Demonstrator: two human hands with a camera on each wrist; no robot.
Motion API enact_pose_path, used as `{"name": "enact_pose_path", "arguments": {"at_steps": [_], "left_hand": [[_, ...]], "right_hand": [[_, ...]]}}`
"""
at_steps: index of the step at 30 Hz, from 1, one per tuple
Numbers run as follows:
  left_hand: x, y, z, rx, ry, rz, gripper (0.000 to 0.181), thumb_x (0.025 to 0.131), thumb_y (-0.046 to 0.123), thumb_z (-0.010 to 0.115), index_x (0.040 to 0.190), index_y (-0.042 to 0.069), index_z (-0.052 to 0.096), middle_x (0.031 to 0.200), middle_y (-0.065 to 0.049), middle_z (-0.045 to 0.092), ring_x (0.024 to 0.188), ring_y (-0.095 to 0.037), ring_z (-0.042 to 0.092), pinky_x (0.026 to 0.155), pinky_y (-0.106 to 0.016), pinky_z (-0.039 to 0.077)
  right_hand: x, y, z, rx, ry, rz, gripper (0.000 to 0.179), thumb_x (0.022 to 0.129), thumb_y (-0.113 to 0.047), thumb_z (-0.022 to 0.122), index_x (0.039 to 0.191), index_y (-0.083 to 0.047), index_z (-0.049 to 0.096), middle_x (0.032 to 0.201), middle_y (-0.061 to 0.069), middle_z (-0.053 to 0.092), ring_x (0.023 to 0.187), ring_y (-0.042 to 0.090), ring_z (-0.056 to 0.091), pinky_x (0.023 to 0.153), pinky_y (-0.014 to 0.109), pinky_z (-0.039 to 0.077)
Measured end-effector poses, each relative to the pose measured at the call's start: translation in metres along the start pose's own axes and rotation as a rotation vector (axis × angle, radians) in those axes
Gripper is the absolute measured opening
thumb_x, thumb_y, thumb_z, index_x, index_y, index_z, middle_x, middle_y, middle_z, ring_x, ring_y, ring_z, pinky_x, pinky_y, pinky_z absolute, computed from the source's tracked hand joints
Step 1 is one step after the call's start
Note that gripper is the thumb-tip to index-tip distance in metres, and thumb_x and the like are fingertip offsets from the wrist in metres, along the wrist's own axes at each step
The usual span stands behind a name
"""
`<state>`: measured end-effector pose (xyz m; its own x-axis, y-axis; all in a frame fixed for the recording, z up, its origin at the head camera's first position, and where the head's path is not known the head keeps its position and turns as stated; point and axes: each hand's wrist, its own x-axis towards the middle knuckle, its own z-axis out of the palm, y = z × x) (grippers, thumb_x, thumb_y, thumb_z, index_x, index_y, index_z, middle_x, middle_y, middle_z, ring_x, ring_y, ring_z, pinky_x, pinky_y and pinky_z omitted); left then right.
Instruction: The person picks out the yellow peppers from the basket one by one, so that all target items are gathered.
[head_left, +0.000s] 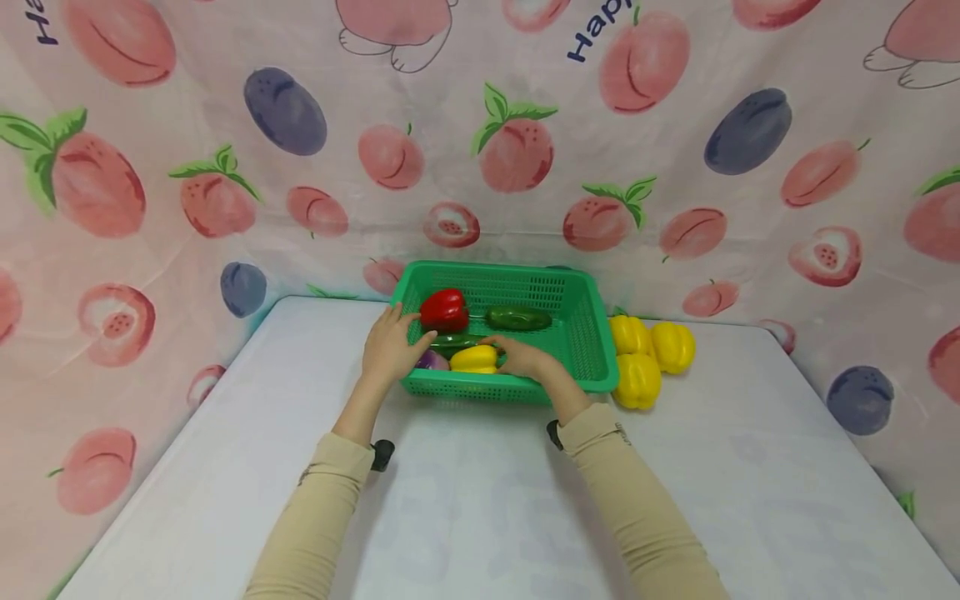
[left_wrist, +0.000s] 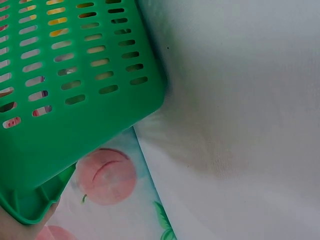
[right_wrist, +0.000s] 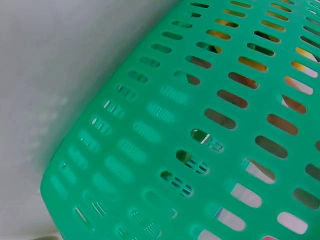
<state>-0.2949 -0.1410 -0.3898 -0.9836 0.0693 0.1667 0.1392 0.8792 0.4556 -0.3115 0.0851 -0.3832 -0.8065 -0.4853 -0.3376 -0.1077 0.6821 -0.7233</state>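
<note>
A green plastic basket (head_left: pixel 517 389) holds a red bell pepper (head_left: pixel 444 312), two dark green cucumbers, a purple vegetable partly hidden by the near wall, and a yellow bell pepper (head_left: pixel 474 360). My left hand (head_left: pixel 388 346) rests at the basket's left rim, fingers extended and thumb reaching over the inside. Inside the basket, my right hand (head_left: pixel 522 358) has its fingers curled at the right end of the yellow bell pepper. One cucumber (head_left: pixel 519 317) lies toward the back; the other (head_left: pixel 456 341) lies between the peppers. Both wrist views mostly show the slotted basket wall (left_wrist: pixel 80 115).
Three yellow bell peppers (head_left: pixel 637 381) stand in a cluster just right of the basket. The white table (head_left: pixel 465 500) ends at the back against a fruit-print cloth (head_left: pixel 450 192), close behind the basket.
</note>
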Motion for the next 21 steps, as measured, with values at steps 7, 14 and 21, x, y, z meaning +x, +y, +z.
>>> {"name": "enact_pose_path", "arguments": {"at_steps": [7,14,21], "left_hand": [[-0.001,0.003,-0.001,0.003,-0.002,-0.006,0.059,0.094,0.045,0.05,0.136,0.004,0.049,0.151,-0.025,0.028,0.143,-0.04,0.019,0.118,-0.051,0.017],[-0.001,0.003,-0.001,0.006,-0.006,-0.011,0.059,0.094,0.046,0.049,0.136,0.004,0.048,0.152,-0.024,0.027,0.143,-0.04,0.018,0.118,-0.051,0.017],[-0.001,0.003,-0.001,0.003,-0.004,-0.012,0.06,0.094,0.046,0.049,0.136,0.004,0.048,0.152,-0.024,0.027,0.143,-0.039,0.019,0.118,-0.051,0.017]], "right_hand": [[0.04,0.047,0.002,-0.095,0.046,-0.068,0.064,0.09,-0.008,0.062,0.146,-0.007,0.03,0.138,0.02,0.044,0.125,0.032,0.045,0.098,0.041,0.046],[0.095,0.1,0.002,-0.138,0.116,-0.101,0.073,0.081,-0.027,0.075,0.138,0.002,0.038,0.134,0.018,0.048,0.114,0.027,0.052,0.088,0.037,0.051],[0.007,0.012,-0.001,-0.078,0.121,-0.042,0.052,0.087,0.0,0.062,0.133,0.0,0.036,0.123,0.025,0.052,0.107,0.034,0.053,0.086,0.04,0.049]]}}
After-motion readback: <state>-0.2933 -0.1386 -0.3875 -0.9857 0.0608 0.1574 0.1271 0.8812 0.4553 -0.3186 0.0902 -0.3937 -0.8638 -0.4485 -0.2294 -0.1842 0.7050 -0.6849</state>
